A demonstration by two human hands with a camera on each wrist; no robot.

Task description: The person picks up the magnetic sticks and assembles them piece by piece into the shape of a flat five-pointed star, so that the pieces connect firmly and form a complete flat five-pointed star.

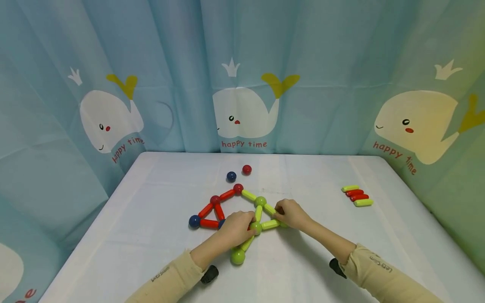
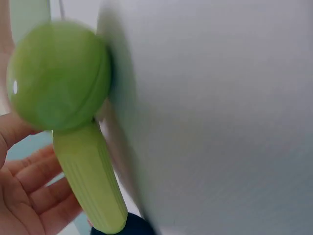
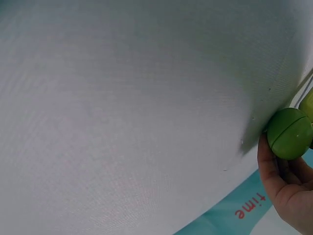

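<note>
Apparently joining green rods (image 1: pixel 270 224): L hand (image 1: pixel 235 229) curled, pinching mid ball (image 1: pixel 256 228); R hand (image 1: pixel 292 214) likewise gripping corner ball (image 3: pixel 288 134). Next prob. needs L steady, R pressing joint snug.

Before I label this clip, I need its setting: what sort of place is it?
Probably a curtained-off play or recording spot: a white table, whale-print curtains behind it, and coloured toy rods and balls on top.

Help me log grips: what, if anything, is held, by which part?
Left hand: the joined frame, at its central green ball. Right hand: the frame's rightmost green ball, contact partly hidden.
</note>
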